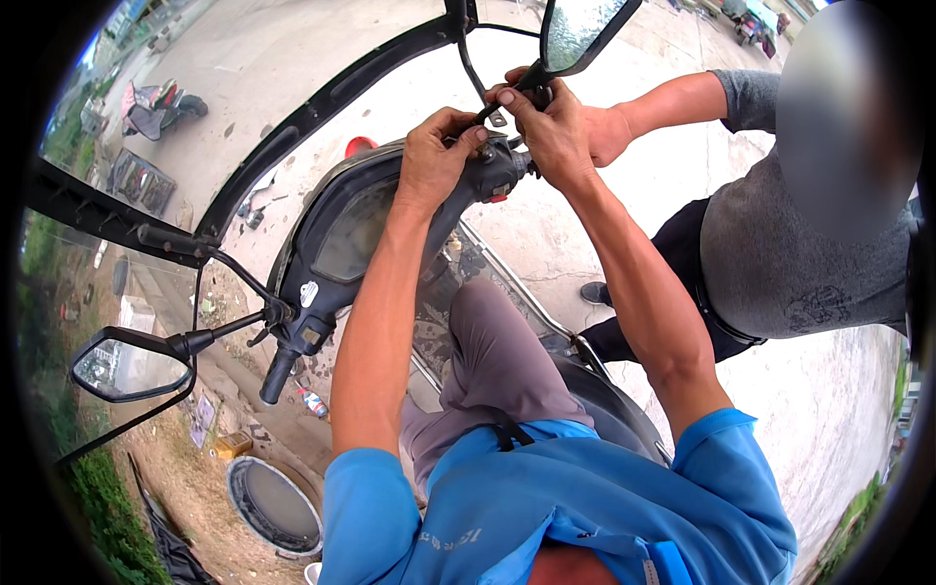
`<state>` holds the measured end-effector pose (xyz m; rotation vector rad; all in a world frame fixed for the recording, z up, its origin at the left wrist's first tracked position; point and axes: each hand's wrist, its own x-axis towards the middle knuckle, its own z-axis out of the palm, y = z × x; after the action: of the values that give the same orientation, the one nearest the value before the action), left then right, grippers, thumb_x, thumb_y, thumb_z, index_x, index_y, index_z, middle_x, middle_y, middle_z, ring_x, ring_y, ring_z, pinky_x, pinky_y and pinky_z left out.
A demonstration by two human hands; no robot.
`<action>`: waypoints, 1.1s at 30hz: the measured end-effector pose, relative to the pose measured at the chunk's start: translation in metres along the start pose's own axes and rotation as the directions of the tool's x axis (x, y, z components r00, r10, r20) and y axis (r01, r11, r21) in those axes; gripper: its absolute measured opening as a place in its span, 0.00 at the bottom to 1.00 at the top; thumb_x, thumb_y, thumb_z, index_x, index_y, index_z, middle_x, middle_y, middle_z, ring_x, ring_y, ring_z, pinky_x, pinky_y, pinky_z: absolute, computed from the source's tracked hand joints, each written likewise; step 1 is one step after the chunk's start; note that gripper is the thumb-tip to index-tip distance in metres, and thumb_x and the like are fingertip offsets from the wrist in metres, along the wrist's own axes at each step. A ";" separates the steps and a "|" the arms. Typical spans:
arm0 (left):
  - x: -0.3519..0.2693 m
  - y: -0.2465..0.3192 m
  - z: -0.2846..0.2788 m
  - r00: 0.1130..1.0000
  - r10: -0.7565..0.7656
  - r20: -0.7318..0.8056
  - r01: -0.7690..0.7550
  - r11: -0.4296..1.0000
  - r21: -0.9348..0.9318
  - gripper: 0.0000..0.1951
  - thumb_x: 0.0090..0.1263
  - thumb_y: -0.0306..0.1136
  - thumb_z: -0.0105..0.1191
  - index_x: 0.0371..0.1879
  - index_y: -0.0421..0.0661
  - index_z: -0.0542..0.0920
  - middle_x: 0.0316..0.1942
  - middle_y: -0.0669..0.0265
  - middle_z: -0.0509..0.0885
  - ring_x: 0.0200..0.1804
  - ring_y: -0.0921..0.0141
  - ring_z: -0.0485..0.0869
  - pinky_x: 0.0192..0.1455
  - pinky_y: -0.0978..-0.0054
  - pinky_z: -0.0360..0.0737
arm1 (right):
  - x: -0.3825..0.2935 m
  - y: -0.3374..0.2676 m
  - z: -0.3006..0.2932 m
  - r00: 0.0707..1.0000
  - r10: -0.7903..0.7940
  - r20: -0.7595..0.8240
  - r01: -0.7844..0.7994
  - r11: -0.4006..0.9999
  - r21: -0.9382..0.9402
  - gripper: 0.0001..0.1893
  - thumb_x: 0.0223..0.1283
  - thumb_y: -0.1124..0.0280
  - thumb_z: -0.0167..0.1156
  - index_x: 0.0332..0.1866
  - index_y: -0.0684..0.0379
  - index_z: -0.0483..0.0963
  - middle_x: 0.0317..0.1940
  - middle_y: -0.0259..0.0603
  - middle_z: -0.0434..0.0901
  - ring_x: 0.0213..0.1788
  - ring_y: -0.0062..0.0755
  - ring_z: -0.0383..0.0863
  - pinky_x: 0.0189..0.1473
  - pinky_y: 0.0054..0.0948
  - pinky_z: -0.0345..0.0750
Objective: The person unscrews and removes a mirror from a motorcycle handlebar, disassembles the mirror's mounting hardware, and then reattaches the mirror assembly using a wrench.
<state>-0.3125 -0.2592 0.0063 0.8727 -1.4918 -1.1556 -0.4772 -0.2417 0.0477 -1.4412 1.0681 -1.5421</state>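
Both my hands are at the right side of an electric scooter's handlebar. Between thumb and fingers, my left hand grips the lower end of the black stem of the right rear-view mirror. My right hand holds the same stem higher up, just under the mirror head. A flat metal bracket with a hole shows beneath the stem. A co-worker's hand is close behind my right hand, partly hidden by it; what it holds cannot be seen. My fingers cover the joint where stem and handlebar meet.
A black windshield frame arches ahead. The left mirror and left handgrip stick out at left. The co-worker in a grey top stands at right. A round basin of murky water sits on the ground, lower left.
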 end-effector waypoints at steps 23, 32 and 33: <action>0.002 0.004 -0.003 0.999 -0.039 -0.003 0.039 0.999 -0.025 0.10 0.72 0.35 0.64 0.38 0.40 0.82 0.27 0.71 0.81 0.27 0.81 0.76 0.30 0.83 0.73 | 0.055 0.010 0.012 0.997 0.056 0.052 -0.025 0.886 -0.464 0.16 0.62 0.65 0.68 0.43 0.68 0.76 0.27 0.36 0.79 0.23 0.16 0.73 0.20 0.20 0.67; 0.000 0.003 -0.004 0.999 -0.052 -0.014 0.052 0.998 -0.022 0.10 0.71 0.34 0.65 0.35 0.41 0.81 0.26 0.71 0.82 0.28 0.81 0.78 0.29 0.83 0.75 | 0.069 0.000 0.020 0.916 0.309 0.258 -0.195 0.901 -0.388 0.16 0.63 0.70 0.67 0.52 0.68 0.79 0.24 0.29 0.73 0.21 0.15 0.64 0.20 0.23 0.61; 0.000 0.003 -0.005 0.998 -0.054 -0.010 0.054 0.998 -0.028 0.09 0.71 0.33 0.64 0.35 0.41 0.81 0.26 0.71 0.82 0.28 0.81 0.78 0.29 0.83 0.75 | 0.069 -0.003 0.022 0.916 0.308 0.256 -0.195 0.901 -0.387 0.16 0.63 0.70 0.67 0.52 0.68 0.79 0.24 0.29 0.73 0.21 0.15 0.64 0.20 0.23 0.61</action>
<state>-0.3076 -0.2594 0.0091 0.9037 -1.4480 -1.2064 -0.4609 -0.3061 0.0758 -1.6412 1.3231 -0.9261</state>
